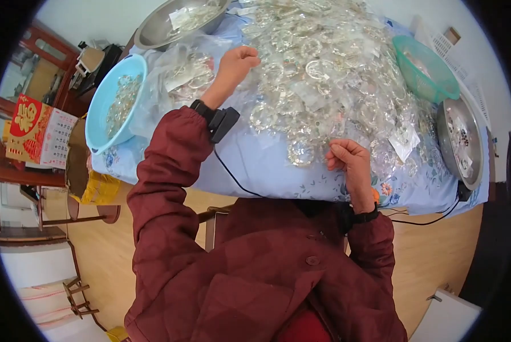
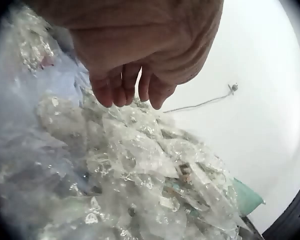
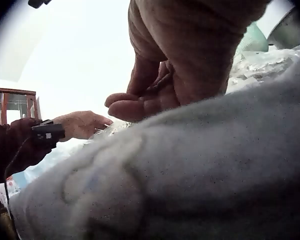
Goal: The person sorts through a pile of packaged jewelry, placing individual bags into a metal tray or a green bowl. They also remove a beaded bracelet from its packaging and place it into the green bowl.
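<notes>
A large pile of clear plastic packets (image 1: 318, 74) with silvery ring-shaped pieces covers much of the table. My left hand (image 1: 236, 67) hovers over the pile's left side, its fingers bent downward. In the left wrist view its fingertips (image 2: 124, 97) show nothing between them, with packets (image 2: 135, 150) below. At the pile's near edge is my right hand (image 1: 353, 165), close above the blue flowered cloth (image 1: 255, 176). Its fingers are loosely bent with the thumb beside the forefinger, and no object shows in them in the right wrist view.
On the left stand a light blue basin (image 1: 96, 122) with shiny pieces and a metal bowl (image 1: 147, 31). A clear plastic bag (image 1: 158, 85) lies beside the basin. At right are a green basket (image 1: 406, 57) and another metal bowl (image 1: 475, 162). Camera cables cross the table's front edge.
</notes>
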The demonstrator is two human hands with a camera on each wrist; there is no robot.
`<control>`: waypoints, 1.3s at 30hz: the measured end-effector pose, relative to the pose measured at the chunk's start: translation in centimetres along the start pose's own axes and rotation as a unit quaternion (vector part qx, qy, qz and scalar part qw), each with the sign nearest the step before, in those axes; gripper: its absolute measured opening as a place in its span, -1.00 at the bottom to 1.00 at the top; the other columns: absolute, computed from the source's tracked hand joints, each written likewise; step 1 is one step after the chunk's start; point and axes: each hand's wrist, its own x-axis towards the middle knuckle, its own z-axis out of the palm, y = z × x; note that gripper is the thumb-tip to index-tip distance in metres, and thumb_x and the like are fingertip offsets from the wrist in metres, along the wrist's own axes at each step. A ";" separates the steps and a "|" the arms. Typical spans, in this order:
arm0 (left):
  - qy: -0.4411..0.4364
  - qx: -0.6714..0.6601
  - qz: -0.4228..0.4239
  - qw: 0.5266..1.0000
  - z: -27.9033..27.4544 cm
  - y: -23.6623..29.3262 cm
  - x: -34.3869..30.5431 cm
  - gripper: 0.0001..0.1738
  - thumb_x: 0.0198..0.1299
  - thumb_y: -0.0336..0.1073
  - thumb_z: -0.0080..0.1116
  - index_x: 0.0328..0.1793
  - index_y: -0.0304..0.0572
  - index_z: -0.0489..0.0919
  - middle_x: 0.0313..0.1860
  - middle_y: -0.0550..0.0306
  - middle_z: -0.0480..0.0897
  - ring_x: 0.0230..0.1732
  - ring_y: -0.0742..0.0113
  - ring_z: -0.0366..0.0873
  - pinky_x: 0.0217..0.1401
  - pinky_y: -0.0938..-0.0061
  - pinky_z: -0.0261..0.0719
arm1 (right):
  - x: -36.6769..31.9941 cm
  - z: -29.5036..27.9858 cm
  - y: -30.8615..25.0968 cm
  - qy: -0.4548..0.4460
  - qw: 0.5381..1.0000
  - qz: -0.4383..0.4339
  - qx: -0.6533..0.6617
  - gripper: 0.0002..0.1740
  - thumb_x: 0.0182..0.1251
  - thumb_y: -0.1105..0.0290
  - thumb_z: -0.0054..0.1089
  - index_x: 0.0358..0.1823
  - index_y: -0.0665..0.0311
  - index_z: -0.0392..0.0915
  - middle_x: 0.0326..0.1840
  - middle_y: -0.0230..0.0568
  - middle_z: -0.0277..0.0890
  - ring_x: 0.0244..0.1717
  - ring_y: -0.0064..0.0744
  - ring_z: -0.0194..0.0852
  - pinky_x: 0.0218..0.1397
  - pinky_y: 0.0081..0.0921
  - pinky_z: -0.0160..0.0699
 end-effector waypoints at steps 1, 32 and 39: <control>-0.009 0.056 0.019 0.998 0.9 -0.7 1.2 -0.72 0.05 -0.27 0.13 -0.13 -0.26 0.56 -0.25 0.21 0.58 -0.26 0.48 0.49 -0.19 0.62 0.42 | 0.1 -0.2 -0.1 0.006 1.000 -0.002 0.002 -0.83 0.18 0.45 0.13 -0.24 0.38 0.54 -0.48 -0.22 0.55 -0.58 -0.54 0.47 -0.49 -0.63 0.49; -0.225 0.473 0.246 0.816 22.6 6.7 35.0 -0.08 -0.12 0.27 0.10 0.28 -0.23 0.30 0.27 -0.11 0.30 0.25 -0.03 0.26 0.25 0.32 0.25 | 0.7 -2.2 -1.2 -0.052 0.978 0.140 0.145 -0.81 0.28 0.49 0.02 -0.15 0.47 0.47 -0.36 -0.14 0.55 -0.35 -0.40 0.56 -0.22 -0.50 0.55; -0.208 0.449 0.236 0.836 25.3 3.2 40.2 -0.05 -0.16 0.29 0.11 0.31 -0.13 0.27 0.27 -0.17 0.24 0.24 -0.09 0.27 0.22 0.24 0.31 | 1.0 -3.0 -2.0 -0.108 0.961 0.181 0.180 -0.76 0.31 0.47 -0.02 -0.07 0.47 0.45 -0.23 -0.11 0.54 -0.23 -0.39 0.54 -0.12 -0.52 0.50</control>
